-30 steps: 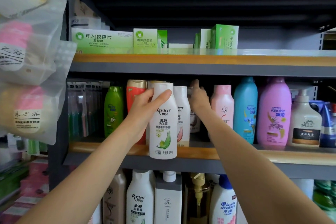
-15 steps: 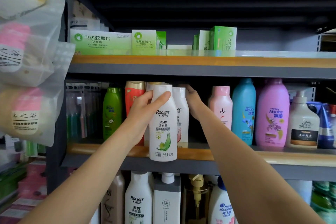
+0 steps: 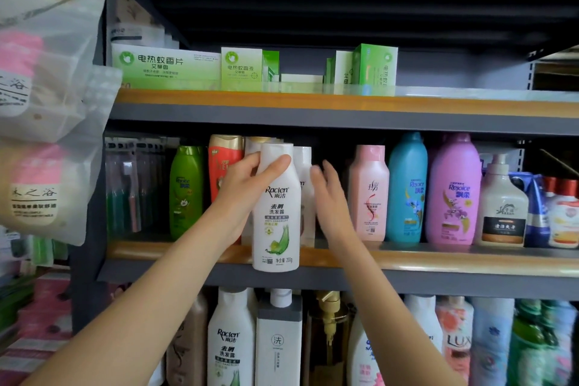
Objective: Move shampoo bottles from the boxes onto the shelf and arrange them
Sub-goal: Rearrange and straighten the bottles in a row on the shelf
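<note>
**Two hands at the middle shelf, one white bottle held**

Two bare hands reach toward the middle shelf (image 3: 438, 258). The left hand (image 3: 247, 194) grips a white shampoo bottle (image 3: 277, 207) near its top, thumb across the front and fingers wrapped behind, holding it upright in front of the shelf's front edge; the bottle's base hangs below the orange lip and does not rest on the board. The right hand (image 3: 329, 197) holds nothing, its fingers straight and slightly spread, just to the right of the held bottle, in front of a second white bottle (image 3: 305, 172) standing on the shelf; whether it touches that one cannot be told.

Left of the held bottle stand a red bottle (image 3: 224, 163) and a green bottle (image 3: 185, 191). To the right, beyond a gap, stand a pink bottle (image 3: 368, 194), a blue bottle (image 3: 407, 191), a purple bottle (image 3: 454, 194) and a white pump bottle (image 3: 503, 207).

Green boxes (image 3: 166, 64) line the upper shelf. More bottles fill the shelf below, among them another white shampoo bottle (image 3: 230, 341). Clear plastic bags (image 3: 47, 72) hang at the far left.
</note>
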